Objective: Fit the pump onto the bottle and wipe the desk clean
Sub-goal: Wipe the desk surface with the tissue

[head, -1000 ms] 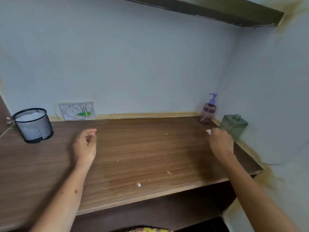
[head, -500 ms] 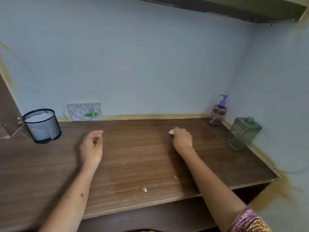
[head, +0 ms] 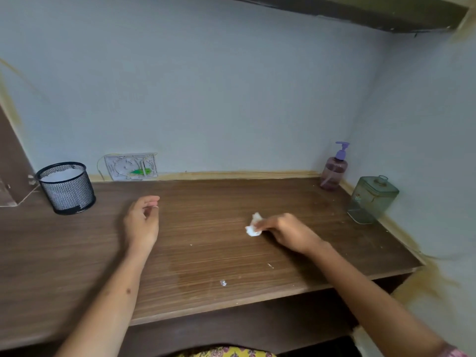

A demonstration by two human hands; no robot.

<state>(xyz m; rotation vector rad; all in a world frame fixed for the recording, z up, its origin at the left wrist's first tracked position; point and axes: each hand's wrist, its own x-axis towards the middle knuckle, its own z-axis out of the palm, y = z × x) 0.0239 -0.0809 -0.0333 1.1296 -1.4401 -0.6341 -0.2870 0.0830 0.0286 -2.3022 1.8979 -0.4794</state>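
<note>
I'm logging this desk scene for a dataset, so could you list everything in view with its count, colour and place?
pump bottle: 1, purple with lilac pump fitted, back right corner of the desk
square glass jar: 1, green tinted, right edge of the desk by the side wall
mesh cup: 1, black with white contents, back left of the desk
wall socket plate: 1, white with a green bit, on the back wall above the desk
tissue wad: 1, white, at the middle of the desk
crumbs: a few, white, scattered towards the front edge
desk: 1, brown wood grain
shelf: 1, dark, overhead
left hand: 1, loosely curled, holds nothing
right hand: 1, holds the tissue wad against the desk
</note>
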